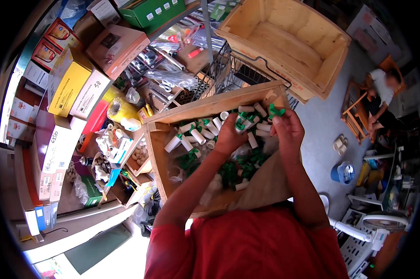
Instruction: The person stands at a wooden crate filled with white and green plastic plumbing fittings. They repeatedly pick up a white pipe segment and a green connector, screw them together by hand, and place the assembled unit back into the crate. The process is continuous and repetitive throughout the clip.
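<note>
A wooden box in front of me holds many short white plastic tubes and green winged plastic pieces. Over its far right corner, my right hand pinches a green winged plastic piece between thumb and fingers. My left hand is in among the tubes, its fingers closed about a green-topped white fitting; the palm hides part of the grip. Brownish sheeting lies over the near right part of the box.
A larger wooden crate stands beyond the box, beside a black wire basket. Stacked cartons and shelves of small parts rise on the left. At right are a seated person, a blue bucket and slippers.
</note>
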Motion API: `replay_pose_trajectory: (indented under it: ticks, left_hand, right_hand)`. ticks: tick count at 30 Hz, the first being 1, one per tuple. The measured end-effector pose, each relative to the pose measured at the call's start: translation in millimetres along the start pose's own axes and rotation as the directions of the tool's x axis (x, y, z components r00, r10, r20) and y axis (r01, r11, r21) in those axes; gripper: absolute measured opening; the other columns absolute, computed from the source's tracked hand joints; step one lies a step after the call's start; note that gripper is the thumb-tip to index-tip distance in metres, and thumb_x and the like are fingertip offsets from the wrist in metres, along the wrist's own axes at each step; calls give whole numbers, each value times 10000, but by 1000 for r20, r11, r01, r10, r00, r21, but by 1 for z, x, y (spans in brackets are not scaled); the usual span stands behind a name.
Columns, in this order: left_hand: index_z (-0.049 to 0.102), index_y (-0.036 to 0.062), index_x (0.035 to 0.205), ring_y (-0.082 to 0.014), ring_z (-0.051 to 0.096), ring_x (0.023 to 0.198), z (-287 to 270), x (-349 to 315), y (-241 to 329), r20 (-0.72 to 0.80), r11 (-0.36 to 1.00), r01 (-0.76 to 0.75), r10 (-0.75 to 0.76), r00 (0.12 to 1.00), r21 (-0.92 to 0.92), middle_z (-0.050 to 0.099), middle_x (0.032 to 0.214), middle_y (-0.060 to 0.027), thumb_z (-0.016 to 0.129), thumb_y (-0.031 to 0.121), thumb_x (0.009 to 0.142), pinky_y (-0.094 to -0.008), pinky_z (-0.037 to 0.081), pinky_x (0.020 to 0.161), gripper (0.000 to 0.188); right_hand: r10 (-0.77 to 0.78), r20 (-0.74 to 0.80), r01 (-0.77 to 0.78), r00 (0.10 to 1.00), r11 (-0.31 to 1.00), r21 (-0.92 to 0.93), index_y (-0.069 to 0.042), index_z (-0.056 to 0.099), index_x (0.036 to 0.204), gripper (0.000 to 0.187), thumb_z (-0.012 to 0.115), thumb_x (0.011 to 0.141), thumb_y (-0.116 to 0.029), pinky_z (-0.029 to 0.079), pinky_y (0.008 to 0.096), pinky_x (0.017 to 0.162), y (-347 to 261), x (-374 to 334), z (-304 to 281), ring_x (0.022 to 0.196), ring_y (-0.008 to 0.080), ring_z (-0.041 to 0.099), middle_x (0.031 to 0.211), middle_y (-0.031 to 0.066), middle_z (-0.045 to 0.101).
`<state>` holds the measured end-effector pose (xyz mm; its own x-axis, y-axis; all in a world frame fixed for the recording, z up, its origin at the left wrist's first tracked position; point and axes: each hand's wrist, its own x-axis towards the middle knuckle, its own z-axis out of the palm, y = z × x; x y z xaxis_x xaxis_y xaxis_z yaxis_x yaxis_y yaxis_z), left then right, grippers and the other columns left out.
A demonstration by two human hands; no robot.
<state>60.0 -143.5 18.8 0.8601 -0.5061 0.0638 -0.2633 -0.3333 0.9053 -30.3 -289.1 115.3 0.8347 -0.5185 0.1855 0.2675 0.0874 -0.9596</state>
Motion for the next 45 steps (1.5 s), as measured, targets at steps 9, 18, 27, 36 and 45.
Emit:
replay_pose_trajectory:
  ticks: [9, 18, 27, 36, 45]
  left_hand:
    - [180, -63, 1474, -152, 647, 812, -28, -40, 0, 160, 700, 455, -447, 880, -550, 670, 1001, -116, 781, 63, 764, -278, 518, 742, 939]
    - [561, -10, 1179, -227, 678, 906, -66, -90, 3, 60, 516, 341, -486, 872, -785, 679, 1047, -139, 639, 73, 872, -327, 554, 770, 328]
    - [533, 36, 1216, -294, 600, 1106, -87, -139, -12, -27, 9, -28, -643, 766, -1000, 627, 1149, -156, 595, 300, 924, -427, 470, 962, 399]
    - [531, 37, 1226, -362, 544, 1197, -84, -142, -15, 114, -372, -165, -623, 774, -913, 599, 1214, -174, 573, 307, 928, -474, 446, 1008, 404]
    - [432, -18, 1337, -312, 493, 1266, -75, -151, 5, 279, -574, -41, -458, 844, -817, 536, 1336, -168, 590, 360, 913, -445, 404, 1049, 589]
  right_hand:
    - [-22, -9, 22, 1000, 1000, 22, 2, 582, 1106, 227, 644, 890, -25, 457, 207, 572, 0, 0, 3, 672, 40, 539, 966, 31, 670]
    - [-13, -1, 13, 1000, 1000, 25, 4, 583, 1108, 226, 635, 888, -11, 445, 208, 567, 0, 1, 2, 657, 40, 528, 940, 26, 665]
    - [-30, 17, 30, 999, 999, 17, 10, 578, 1118, 236, 631, 890, -15, 438, 206, 563, 5, 2, -1, 646, 35, 514, 904, 16, 653]
    - [-32, 0, 32, 999, 999, 31, 5, 570, 1105, 216, 636, 909, -59, 430, 203, 565, 0, 2, 1, 653, 40, 513, 879, 9, 636]
    - [-46, -12, 46, 999, 998, 41, 4, 565, 1113, 222, 632, 912, -63, 436, 210, 569, -3, 1, -2, 649, 45, 514, 896, 18, 640]
